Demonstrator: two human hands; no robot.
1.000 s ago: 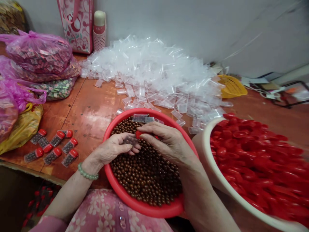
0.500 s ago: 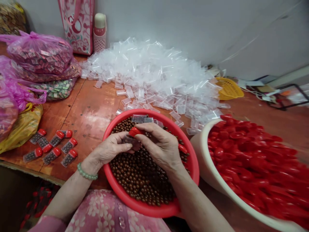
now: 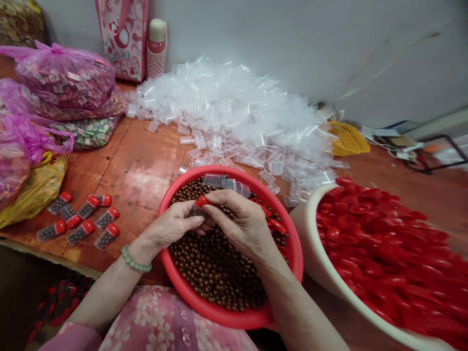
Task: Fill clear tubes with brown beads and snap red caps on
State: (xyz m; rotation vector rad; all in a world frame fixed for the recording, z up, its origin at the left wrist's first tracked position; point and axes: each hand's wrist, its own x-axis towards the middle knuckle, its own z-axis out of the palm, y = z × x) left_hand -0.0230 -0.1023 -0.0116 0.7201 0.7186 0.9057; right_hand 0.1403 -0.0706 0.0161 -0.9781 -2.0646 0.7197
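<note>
Head view: over the red basin (image 3: 234, 320), left hand (image 3: 170, 228) pinches a clear container (image 3: 197, 211), right hand (image 3: 239, 223) the red cap (image 3: 201, 201) at its far end.

Left hand (image 3: 175, 224) and right hand (image 3: 237, 219) are positioned over the basin (image 3: 241, 319), one container (image 3: 198, 210) between their fingers. Balls (image 3: 212, 273) lie beneath both hands, in the basin. Just beyond the right hand, inside the far rim: loose cases (image 3: 215, 180). To its right, also inside: loose caps (image 3: 276, 225). Farther right — a tub (image 3: 310, 214) holding heaped caps (image 3: 387, 263).

Left of the left hand, on the table (image 3: 139, 175): eight filled containers (image 3: 81, 234), grouped; past these, plastic bags (image 3: 66, 78), some stacked.

Ahead of both hands, beyond the basin: a pile of cases (image 3: 234, 112) — basket (image 3: 349, 139) at its right end, bottle (image 3: 156, 53) and carrier bag (image 3: 126, 48) behind its left.
</note>
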